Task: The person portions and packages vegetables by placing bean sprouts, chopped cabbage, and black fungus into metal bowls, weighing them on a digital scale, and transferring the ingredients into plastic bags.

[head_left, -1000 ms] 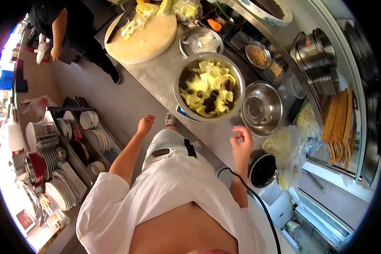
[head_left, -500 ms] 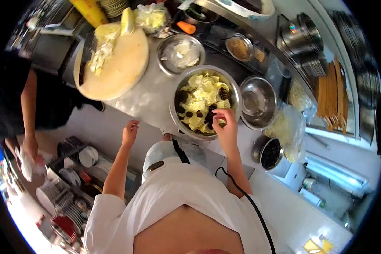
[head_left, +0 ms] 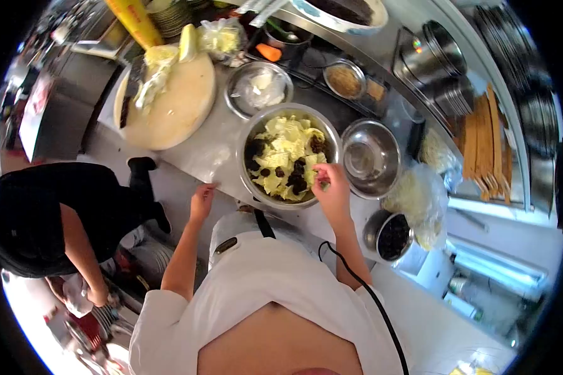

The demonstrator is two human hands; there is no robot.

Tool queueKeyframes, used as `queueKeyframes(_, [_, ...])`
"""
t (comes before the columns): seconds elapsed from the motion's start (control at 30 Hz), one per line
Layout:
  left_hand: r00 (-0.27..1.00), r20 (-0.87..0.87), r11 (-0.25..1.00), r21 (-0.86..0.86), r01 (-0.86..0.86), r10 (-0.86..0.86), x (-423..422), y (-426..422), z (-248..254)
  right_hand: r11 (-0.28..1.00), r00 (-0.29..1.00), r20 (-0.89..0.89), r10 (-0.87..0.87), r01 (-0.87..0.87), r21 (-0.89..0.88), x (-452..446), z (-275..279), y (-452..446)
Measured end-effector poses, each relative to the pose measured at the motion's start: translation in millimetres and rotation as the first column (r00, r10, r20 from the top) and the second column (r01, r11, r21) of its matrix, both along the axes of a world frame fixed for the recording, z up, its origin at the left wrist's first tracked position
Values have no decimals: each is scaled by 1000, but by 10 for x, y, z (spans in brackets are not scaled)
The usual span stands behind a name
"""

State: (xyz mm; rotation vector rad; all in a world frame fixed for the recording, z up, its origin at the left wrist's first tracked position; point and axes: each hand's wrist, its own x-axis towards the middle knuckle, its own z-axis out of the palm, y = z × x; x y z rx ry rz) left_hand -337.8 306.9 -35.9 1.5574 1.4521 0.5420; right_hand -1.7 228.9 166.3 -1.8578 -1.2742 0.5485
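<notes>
A large steel bowl [head_left: 243,178] holds cut pale-green cabbage [head_left: 288,144] with dark, ruffled pieces [head_left: 299,178] like wood ear mushroom. My right hand [head_left: 333,192] is over the bowl's right rim, fingertips pinched together above the contents. Something dark shows by the fingertips, but I cannot make out what they hold. My left hand [head_left: 202,201] hovers by the counter's front edge, left of the bowl, empty with fingers loosely bent. To the right of the large bowl stands a smaller steel bowl [head_left: 371,156], and nearer me a steel pot of dark pieces [head_left: 394,237].
A round cutting board [head_left: 181,112] at the left carries a cleaver [head_left: 128,94] and chopped cabbage. Behind the large bowl sits a steel bowl with a plastic bag [head_left: 261,89]. Bagged noodle-like strands [head_left: 413,197] lie at right. Another person in black [head_left: 62,212] bends down at left.
The person at left has moved further into view and bent lower, holding something white. My left hand has shifted slightly right, toward the counter edge. My right hand stays pinched at the bowl.
</notes>
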Motion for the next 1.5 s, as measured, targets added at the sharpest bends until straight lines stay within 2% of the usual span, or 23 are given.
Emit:
queueKeyframes(0.23, [988, -118, 995, -17, -103, 101, -199, -600, -259, 987, 988, -1, 154, -154, 40, 187, -106, 6])
queueKeyframes(0.3, [987, -93, 991, 45, -123, 127, -312, -786, -461, 969, 969, 124, 213, -226, 99, 169, -33, 68])
queueKeyframes(0.37, [969, -213, 992, -9, -127, 123, -306, -874, -495, 945, 943, 211, 256, -290, 153, 57, 57, 112])
queueKeyframes(0.4, [953, -276, 989, -40, -145, 129, -328, -894, -452, 935, 936, 179, 302, -327, 136, 33, 7, 114])
queueKeyframes(0.47, [925, -354, 987, -30, -161, 140, -434, -924, -657, 915, 899, 255, 356, -390, 99, -96, 44, 148])
queueKeyframes(0.57, [879, -434, 949, -138, -283, 198, -642, -864, -1023, 901, 831, 369, 416, -432, -43, -403, 238, 239])
queueKeyframes(0.63, [866, -416, 890, -227, -394, 277, -674, -772, -731, 884, 782, 414, 465, -390, -257, -506, 215, 273])
queueKeyframes(0.67, [853, -413, 853, -266, -449, 321, -756, -694, -584, 890, 759, 465, 456, -401, -219, -492, 127, 324])
queueKeyframes(0.7, [846, -403, 839, -267, -473, 349, -875, -652, -664, 900, 745, 506, 435, -369, -230, -528, 104, 375])
queueKeyframes(0.73, [847, -399, 833, -280, -478, 351, -996, -616, -737, 906, 856, 350, 381, -271, -324, -642, 223, 438])
queueKeyframes(0.77, [852, -394, 830, -295, -473, 345, -1112, -567, -792, 929, 894, 265, 361, -318, -192, -704, 136, 495])
queueKeyframes(0.83, [818, -477, 775, -362, -517, 323, -1381, -400, -865, 908, 887, 237, 397, -342, -243, -1184, 329, 694])
queueKeyframes(0.9, [820, -482, 768, -382, -514, 309, -1748, -246, -812, 866, 872, 125, 473, -435, -246, -1775, 397, 949])
queueKeyframes(0.97, [850, -391, 685, -510, -520, 354, -2180, -73, -845, 804, 815, 93, 572, -533, -264, -2314, 327, 1246])
queueKeyframes(1.03, [815, -398, 729, -385, -565, 421, -2604, 59, -899, 711, 687, 209, 696, -616, -340, -2921, 387, 1609])
queueKeyframes(1.07, [796, -356, 721, -347, -600, 490, -2828, 124, -879, 664, 611, 259, 748, -688, -293, -3160, 321, 1787])
queueKeyframes(1.17, [747, -294, 707, -246, -663, 597, -3497, 203, -849, 593, 565, 223, 794, -802, -78, -4033, 162, 2287])
queueKeyframes(1.2, [715, -288, 686, -210, -696, 637, -3661, 178, -777, 514, 498, 255, 829, -858, 5, -4287, 72, 2465])
queueKeyframes(1.23, [685, -278, 665, -175, -726, 674, -3849, 143, -703, 500, 496, 65, 866, -860, -104, -4534, 38, 2573])
queueKeyframes(1.3, [626, -258, 617, -126, -777, 736, -4130, 117, -465, 418, 506, -297, 810, -853, -313, -4995, 69, 2759])
queueKeyframes(1.37, [566, -189, 559, -94, -824, 802, -4396, 105, -367, 339, 382, -187, 905, -913, -226, -5417, -92, 2939])
queueKeyframes(1.4, [538, -162, 530, -89, -843, 828, -4500, 137, -324, 310, 366, -172, 915, -908, -283, -5636, 3, 3019])
queueKeyframes(1.5, [453, -78, 448, -81, -891, 888, -4940, 286, -256, 224, 217, 64, 974, -963, -152, -6161, -233, 3411])
